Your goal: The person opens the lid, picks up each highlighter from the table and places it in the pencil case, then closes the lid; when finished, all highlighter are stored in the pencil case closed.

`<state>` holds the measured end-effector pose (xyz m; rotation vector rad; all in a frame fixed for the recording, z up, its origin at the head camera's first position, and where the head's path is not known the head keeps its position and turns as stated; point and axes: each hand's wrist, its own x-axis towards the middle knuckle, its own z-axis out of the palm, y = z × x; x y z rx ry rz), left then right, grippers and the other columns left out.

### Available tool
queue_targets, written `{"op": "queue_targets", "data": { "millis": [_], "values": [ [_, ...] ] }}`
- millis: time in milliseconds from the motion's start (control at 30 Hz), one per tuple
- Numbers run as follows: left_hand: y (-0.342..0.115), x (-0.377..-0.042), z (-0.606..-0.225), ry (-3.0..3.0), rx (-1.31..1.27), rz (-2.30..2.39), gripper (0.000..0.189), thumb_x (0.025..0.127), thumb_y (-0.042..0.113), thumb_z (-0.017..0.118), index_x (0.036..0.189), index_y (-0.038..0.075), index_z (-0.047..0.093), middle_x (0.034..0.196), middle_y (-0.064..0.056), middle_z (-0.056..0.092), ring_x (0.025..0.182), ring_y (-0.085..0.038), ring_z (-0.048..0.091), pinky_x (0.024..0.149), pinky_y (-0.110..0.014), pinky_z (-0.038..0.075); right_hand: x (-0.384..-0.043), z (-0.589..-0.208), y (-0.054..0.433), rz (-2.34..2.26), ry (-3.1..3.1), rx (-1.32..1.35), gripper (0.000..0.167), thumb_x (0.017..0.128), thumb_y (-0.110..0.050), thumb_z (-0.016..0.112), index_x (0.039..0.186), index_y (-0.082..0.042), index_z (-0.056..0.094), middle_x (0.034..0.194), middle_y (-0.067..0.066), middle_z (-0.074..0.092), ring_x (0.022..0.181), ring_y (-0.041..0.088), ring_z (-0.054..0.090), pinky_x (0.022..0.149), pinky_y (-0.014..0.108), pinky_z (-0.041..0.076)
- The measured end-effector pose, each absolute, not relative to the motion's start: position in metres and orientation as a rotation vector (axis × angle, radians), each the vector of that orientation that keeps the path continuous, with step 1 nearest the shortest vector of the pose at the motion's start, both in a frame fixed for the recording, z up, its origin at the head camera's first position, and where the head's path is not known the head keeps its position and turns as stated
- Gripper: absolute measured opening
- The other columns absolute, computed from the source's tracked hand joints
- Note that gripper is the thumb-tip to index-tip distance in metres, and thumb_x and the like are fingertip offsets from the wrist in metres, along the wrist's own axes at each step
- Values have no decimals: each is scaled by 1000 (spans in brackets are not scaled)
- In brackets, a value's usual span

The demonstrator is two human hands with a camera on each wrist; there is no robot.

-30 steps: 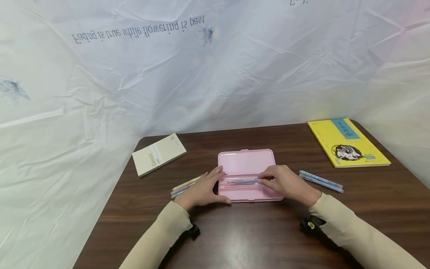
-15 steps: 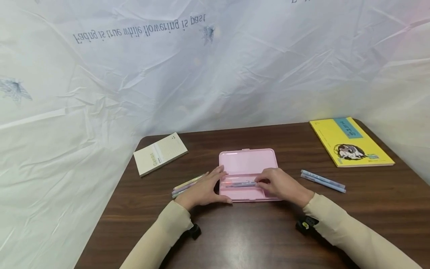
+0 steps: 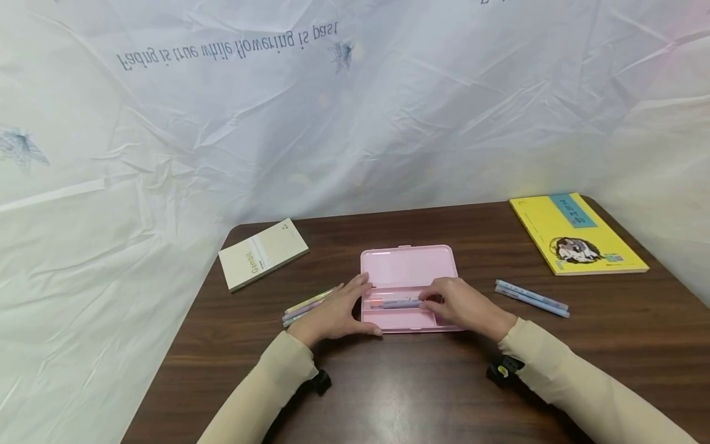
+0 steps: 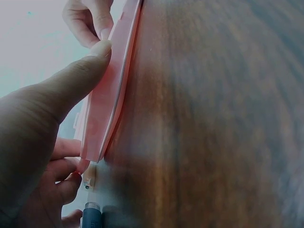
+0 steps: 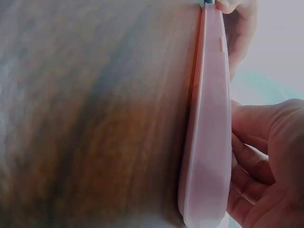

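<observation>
A pink pencil case point(image 3: 408, 266) lies with its lid raised on the table in the head view. My left hand point(image 3: 333, 311) grips its left end; in the left wrist view the thumb point(image 4: 78, 78) presses the front wall and the fingers bend round the end. Inside the case, my right hand point(image 3: 463, 305) pinches the right end of a light blue pen point(image 3: 402, 304), which lies lengthwise in the middle section. A reddish tip shows at the pen's left. The right wrist view has the right fingers behind the case wall point(image 5: 209, 123), which hides the pen.
Several pastel pens point(image 3: 305, 305) lie left of the case, partly behind my left hand. Blue pens point(image 3: 532, 299) rest to the right. A cream notepad point(image 3: 263, 254) is at the back left, a yellow book point(image 3: 577, 234) at the back right. White sheeting point(image 3: 355, 142) hangs behind the table.
My right hand has moved slightly left and toward me, lowering the light blue pen into the case's middle section. Over the last half second little differs. The left hand stays on the case.
</observation>
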<state>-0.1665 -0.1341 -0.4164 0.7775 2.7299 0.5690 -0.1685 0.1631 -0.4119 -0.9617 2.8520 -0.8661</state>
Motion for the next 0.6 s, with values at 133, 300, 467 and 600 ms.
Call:
{"op": "queue_targets", "data": {
  "millis": [133, 300, 467, 600],
  "values": [
    [-134, -167, -416, 2729, 778, 569, 104, 76, 73, 70, 156, 18, 34, 167, 4, 11, 152, -10, 10, 124, -42, 13, -169, -413, 164, -871, 2848, -977, 12, 89, -16, 76, 100, -12, 78, 87, -8, 68, 76, 5, 56, 71, 29, 53],
    [-134, -167, -417, 2724, 770, 572, 104, 76, 73, 70, 156, 18, 33, 167, 5, 11, 152, -9, 10, 124, -42, 12, -169, -413, 164, -878, 2843, -968, 12, 88, -16, 77, 99, -12, 79, 87, -8, 68, 76, 5, 56, 71, 28, 53],
    [-134, -167, -416, 2724, 775, 575, 104, 76, 72, 71, 156, 17, 34, 167, 4, 12, 153, -10, 10, 124, -42, 12, -170, -413, 164, -879, 2824, -948, 13, 89, -17, 76, 101, -12, 79, 88, -9, 69, 77, 5, 57, 71, 27, 53],
    [-133, -167, -416, 2728, 775, 572, 104, 76, 72, 71, 156, 17, 34, 167, 4, 12, 153, -11, 11, 124, -43, 12, -170, -412, 164, -883, 2808, -952, 14, 90, -17, 75, 103, -11, 79, 89, -9, 69, 77, 5, 57, 71, 26, 53]
  ]
}}
